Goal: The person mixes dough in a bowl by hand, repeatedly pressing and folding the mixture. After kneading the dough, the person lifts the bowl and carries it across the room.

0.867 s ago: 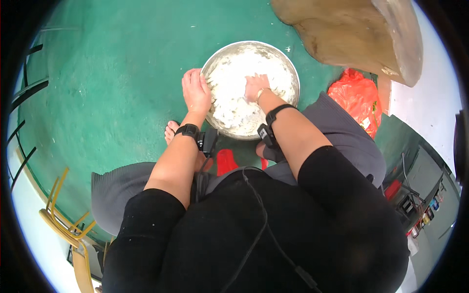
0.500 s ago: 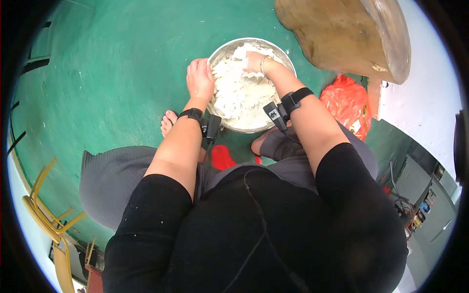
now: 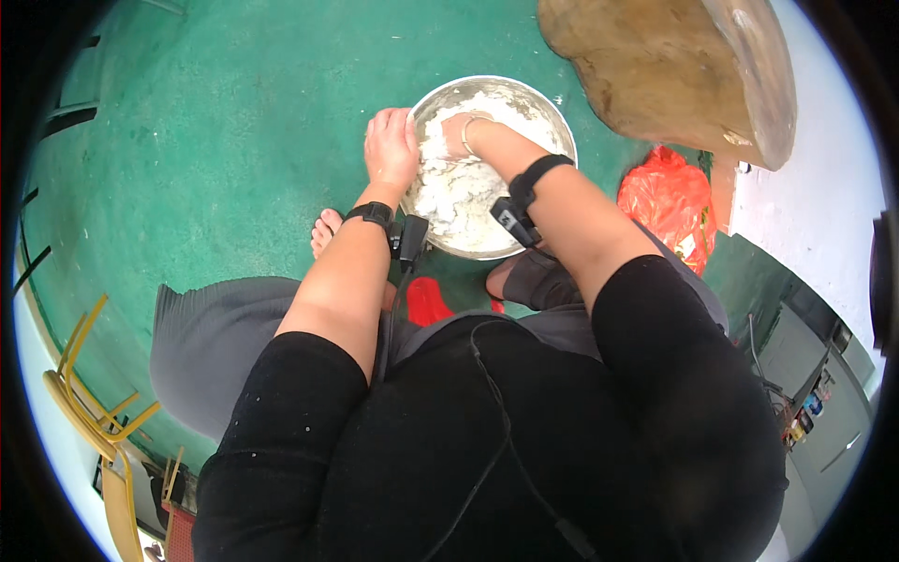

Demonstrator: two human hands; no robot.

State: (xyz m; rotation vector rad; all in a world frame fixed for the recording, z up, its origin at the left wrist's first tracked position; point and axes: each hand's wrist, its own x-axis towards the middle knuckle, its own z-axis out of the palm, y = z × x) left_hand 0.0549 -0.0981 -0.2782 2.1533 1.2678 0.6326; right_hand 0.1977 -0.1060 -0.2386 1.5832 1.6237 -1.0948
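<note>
On the floor between my feet stands a round metal bowl (image 3: 493, 81) with a white, lumpy flour dough (image 3: 459, 201) in it. My left hand (image 3: 390, 148) grips the bowl's left rim, its thumb lying along the edge. Inside the bowl, toward the back left, my right hand (image 3: 458, 134) is pushed into the dough. Its fingers are buried there, so their shape is hidden. A thin bracelet sits on that wrist. Each forearm wears a black strap with a small device.
A large brown wooden slab (image 3: 655, 75) stands beyond the bowl at the right. Below it lies a red plastic bag (image 3: 667, 201). A yellow-framed chair (image 3: 89, 412) is at the far left. My feet are close to the bowl on the green floor (image 3: 243, 140).
My right hand has moved left and slightly nearer through the dough, its forearm swinging left with it. The left hand keeps its place on the rim.
</note>
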